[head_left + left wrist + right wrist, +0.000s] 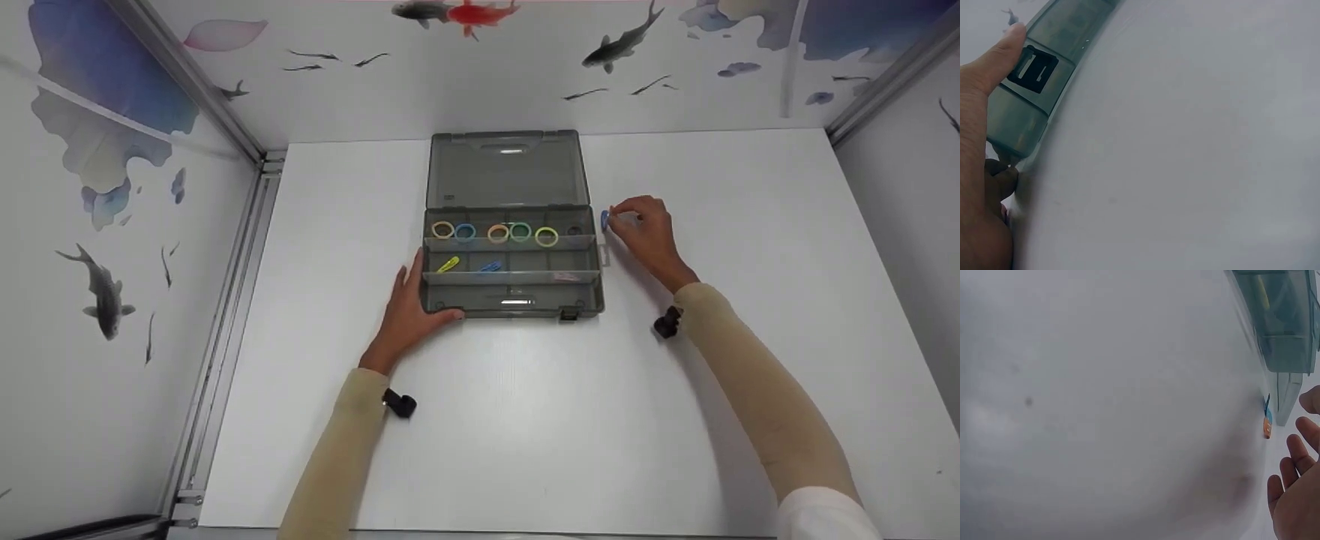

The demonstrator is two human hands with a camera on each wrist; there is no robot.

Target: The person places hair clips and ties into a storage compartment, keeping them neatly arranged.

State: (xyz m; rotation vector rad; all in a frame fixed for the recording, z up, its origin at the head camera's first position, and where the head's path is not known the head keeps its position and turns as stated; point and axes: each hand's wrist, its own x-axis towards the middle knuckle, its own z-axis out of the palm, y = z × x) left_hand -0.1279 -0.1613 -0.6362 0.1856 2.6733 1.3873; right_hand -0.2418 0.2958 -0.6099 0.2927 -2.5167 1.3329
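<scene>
A smoky see-through compartment box stands with its lid laid back. Several coloured hair-tie-like rings sit in its back row. In the middle row lie a yellow hair clip, a blue hair clip and a pink piece. My left hand rests against the near left corner, fingers along the side, thumb on the front edge. Right of the box, my right hand is close to a small orange and blue clip-like piece; the right wrist view shows its thumb and fingers apart from it.
The box stands on a white table between printed wall panels. A clear tab sticks out from the box's right side. A dark latch is on its front. A metal frame post runs along the left.
</scene>
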